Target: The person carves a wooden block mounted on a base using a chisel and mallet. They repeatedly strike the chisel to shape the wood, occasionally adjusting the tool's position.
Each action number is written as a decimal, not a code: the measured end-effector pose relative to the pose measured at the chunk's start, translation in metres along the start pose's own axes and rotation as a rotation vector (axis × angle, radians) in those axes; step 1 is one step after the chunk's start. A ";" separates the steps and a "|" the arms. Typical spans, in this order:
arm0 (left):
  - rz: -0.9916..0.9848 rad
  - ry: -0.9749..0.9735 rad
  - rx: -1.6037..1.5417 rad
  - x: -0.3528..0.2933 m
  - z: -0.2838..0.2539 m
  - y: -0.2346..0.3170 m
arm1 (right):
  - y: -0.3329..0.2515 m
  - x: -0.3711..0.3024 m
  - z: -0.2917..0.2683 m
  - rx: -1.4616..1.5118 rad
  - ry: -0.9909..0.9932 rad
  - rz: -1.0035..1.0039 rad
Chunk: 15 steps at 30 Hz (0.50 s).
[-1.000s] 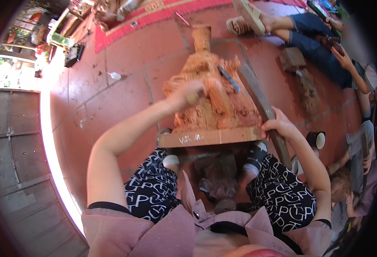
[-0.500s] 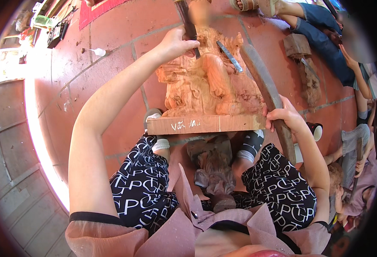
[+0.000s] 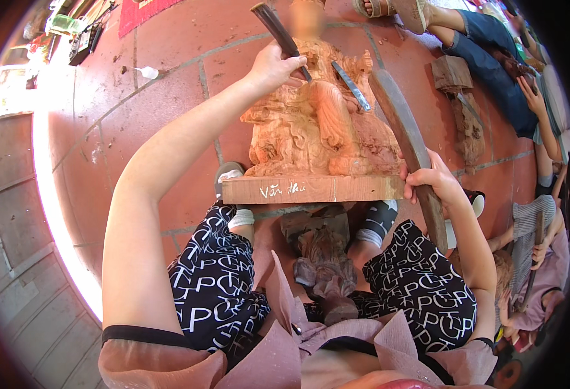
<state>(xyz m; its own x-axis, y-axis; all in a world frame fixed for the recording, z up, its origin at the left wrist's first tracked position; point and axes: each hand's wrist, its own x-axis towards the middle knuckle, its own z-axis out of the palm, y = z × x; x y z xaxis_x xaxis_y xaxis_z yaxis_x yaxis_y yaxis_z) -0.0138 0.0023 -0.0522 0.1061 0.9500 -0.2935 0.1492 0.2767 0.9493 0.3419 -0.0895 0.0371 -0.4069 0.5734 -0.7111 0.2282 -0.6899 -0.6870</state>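
A reddish carved wooden statue of a seated figure stands on its flat base in front of me, its head end away from me. My left hand is closed around a dark chisel, which slants down to the right with its lower end at the figure's middle. The fingers partly hide the tool. My right hand grips a long, slightly curved wooden club, held upright beside the statue's right side and apart from the chisel. A narrow metal blade lies across the carving, untouched by either hand.
A dark smaller carving lies between my legs. Another rough wooden block carving lies on the tiled floor to the right. Other people sit at the right, one in jeans. A small white bottle lies at far left.
The chisel leans more, its top further left and its lower end slightly right; my left hand shifted slightly right with it. The club and right hand have barely moved.
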 end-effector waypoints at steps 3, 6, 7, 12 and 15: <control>0.031 0.001 -0.009 0.002 0.006 -0.012 | -0.002 -0.001 0.001 -0.011 0.003 0.005; -0.061 0.013 -0.022 -0.003 0.010 -0.002 | -0.003 -0.004 0.003 -0.025 0.017 0.007; -0.058 0.023 -0.030 -0.003 0.010 -0.004 | -0.004 -0.004 0.003 -0.031 0.018 0.006; -0.016 0.071 -0.097 0.001 0.012 -0.019 | -0.006 -0.004 0.003 -0.046 0.022 0.026; -0.101 0.100 -0.131 -0.007 0.013 -0.008 | -0.004 -0.002 0.002 -0.031 0.022 0.030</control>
<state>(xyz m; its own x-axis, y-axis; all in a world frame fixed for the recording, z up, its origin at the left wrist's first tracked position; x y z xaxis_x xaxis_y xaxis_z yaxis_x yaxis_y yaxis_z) -0.0024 -0.0080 -0.0589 -0.0023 0.9243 -0.3816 0.0238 0.3815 0.9241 0.3405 -0.0887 0.0416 -0.3803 0.5625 -0.7341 0.2671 -0.6931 -0.6695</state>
